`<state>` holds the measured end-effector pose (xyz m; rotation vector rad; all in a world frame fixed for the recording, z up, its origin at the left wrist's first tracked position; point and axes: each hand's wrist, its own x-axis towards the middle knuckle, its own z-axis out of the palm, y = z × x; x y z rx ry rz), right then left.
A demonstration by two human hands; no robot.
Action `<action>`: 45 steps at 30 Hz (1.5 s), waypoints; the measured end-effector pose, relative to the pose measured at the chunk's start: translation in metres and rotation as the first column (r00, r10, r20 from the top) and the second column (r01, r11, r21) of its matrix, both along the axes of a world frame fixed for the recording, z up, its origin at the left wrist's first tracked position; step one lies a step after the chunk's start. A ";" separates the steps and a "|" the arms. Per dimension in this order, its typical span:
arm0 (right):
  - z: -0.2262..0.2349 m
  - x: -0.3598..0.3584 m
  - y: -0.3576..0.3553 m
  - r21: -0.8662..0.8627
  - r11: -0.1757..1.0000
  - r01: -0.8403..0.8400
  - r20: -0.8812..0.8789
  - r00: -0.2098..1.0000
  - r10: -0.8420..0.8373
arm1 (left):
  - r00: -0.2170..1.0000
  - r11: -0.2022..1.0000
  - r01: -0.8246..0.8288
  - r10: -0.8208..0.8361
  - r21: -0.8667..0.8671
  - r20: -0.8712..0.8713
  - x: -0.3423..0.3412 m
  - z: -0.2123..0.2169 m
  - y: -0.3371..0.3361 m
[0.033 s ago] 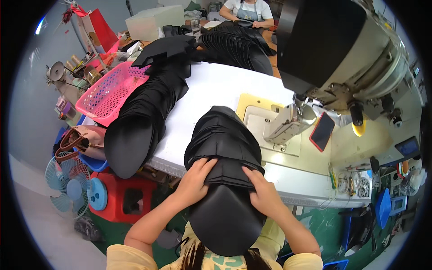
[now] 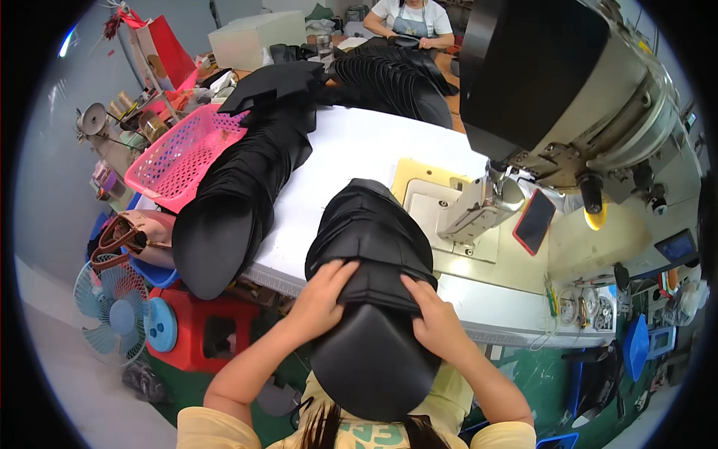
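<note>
A stack of overlapping black, leather-like panels [image 2: 366, 224] runs from the white worktable [image 2: 351, 138] over its near edge toward my body. My left hand [image 2: 323, 301] grips the stack's left side, fingers lying on top. On the opposite side my right hand [image 2: 440, 320] clasps it, with the thumb hidden under or behind the panels. The nearest panel [image 2: 376, 363] is smooth and rounded, and it hangs down in front of my shirt. Farther left, a second long row of similar black panels [image 2: 217, 243] lies along the table.
A sewing machine [image 2: 553, 82] looms at right above its bed plate [image 2: 422, 206]. Beside it lies a red-edged phone [image 2: 535, 221]. A pink basket [image 2: 168, 168], a bag [image 2: 153, 232], a fan [image 2: 120, 314] and a red stool [image 2: 198, 352] stand left. Across the table, a co-worker [image 2: 411, 22] handles a dark piece.
The stack and both my hands have shifted very slightly, with the grip unchanged. The co-worker's hands and dark piece have moved a little.
</note>
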<state>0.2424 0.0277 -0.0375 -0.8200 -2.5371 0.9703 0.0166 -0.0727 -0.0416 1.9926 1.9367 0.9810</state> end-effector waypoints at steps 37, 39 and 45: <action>-0.034 -0.133 0.116 0.701 0.711 -0.063 -0.021 0.994 0.109 | 0.904 0.918 -0.369 0.391 0.146 -0.174 -0.131 0.000 0.145; -0.023 -0.135 0.107 0.615 0.775 -0.145 0.061 0.989 0.136 | 0.859 0.898 -0.439 0.414 -0.016 -0.300 -0.135 -0.013 0.139; -0.007 -0.137 0.107 0.777 0.606 0.173 -0.260 0.964 0.058 | 0.925 0.890 -0.170 0.293 0.424 -0.243 -0.109 -0.007 0.138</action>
